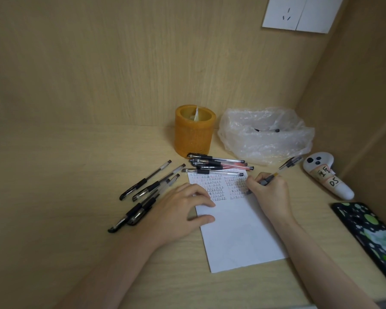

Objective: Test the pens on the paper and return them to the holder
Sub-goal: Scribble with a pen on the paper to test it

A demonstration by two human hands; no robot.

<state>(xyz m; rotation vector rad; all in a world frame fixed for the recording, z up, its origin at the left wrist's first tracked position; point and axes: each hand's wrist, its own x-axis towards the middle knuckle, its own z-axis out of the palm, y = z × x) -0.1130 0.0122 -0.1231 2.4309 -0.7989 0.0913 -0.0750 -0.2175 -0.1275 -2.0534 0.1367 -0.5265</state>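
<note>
Now, pen (285, 167) tip on paper (239, 230).
My right hand (270, 192) pinches the pen in its fingers (left hand (181, 210) lies flat, fingers loosely spread, on the paper's edge).

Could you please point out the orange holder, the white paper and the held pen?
Orange cylindrical pen holder (193, 136): head view, front wall.
White paper sheet (239, 237): head view, blank part.
Clear held pen (277, 173): head view, barrel.

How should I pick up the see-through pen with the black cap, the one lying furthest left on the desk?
Pinch the clear plastic pen with the black cap across its middle, coming down from above and from its left. It lies flat and slanted on the light wooden desk, with bare desk on that side. Other pens lie close on its right, so fingers have less room there.
</note>
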